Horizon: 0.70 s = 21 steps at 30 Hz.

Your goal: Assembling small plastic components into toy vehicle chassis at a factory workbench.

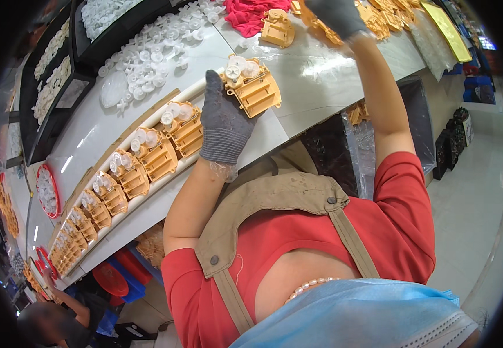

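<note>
My left hand [223,124], in a dark grey knit glove, grips an orange plastic housing [257,95] by its left side. The thumb points up along that side, and the other fingers are mostly hidden. White gears [242,68] sit in the housing's upper part. My right hand [338,17], gloved alike, reaches to the far edge of the table beside loose orange housings [379,20]. An orange piece [321,30] lies right against it. Its fingers are blurred and partly cut off, so whether they hold that piece is unclear. Another orange housing [277,29] lies between the hands.
A curved row of orange housings with white gears [155,153] runs leftward along a white rail. Loose white gears [152,64] lie behind it, near black bins [77,69]. Pink cloth [245,17] and a yellow tray [446,32] are farther back. Another person [54,325] sits lower left.
</note>
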Tool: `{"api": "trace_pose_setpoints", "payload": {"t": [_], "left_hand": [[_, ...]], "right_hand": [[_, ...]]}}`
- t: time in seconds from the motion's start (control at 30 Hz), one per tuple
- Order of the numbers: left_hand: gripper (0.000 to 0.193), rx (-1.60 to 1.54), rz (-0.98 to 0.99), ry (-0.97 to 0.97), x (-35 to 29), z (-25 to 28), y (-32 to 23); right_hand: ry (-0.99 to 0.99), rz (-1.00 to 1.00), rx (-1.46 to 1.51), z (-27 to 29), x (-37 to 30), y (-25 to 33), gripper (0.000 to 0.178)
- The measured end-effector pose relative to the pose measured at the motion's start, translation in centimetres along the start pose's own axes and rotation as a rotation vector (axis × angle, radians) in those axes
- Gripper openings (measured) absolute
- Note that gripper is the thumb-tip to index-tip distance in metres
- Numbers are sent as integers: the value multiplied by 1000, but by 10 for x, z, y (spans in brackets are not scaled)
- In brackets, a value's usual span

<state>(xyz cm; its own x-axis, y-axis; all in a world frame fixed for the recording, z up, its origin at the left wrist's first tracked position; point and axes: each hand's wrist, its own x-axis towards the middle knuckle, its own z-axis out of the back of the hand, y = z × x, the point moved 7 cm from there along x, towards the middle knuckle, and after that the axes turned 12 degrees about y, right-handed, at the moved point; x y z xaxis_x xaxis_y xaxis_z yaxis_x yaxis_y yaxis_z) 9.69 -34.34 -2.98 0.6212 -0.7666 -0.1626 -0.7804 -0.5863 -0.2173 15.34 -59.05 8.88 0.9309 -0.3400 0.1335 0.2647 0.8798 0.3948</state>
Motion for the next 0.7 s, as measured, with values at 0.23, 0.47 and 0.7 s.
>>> {"api": "trace_pose_setpoints", "payload": {"t": [0.23,0.47,0.7], "left_hand": [[84,156,-69,23,-1,4,-5],[78,41,-84,76,-2,1,-3],[89,226,-207,104,-2,-2,-10]], "right_hand": [[683,75,1439,-65,-107,33,57],[567,129,1737,-73,-139,51,56],[421,-120,2060,-107,-159,71,47]]}}
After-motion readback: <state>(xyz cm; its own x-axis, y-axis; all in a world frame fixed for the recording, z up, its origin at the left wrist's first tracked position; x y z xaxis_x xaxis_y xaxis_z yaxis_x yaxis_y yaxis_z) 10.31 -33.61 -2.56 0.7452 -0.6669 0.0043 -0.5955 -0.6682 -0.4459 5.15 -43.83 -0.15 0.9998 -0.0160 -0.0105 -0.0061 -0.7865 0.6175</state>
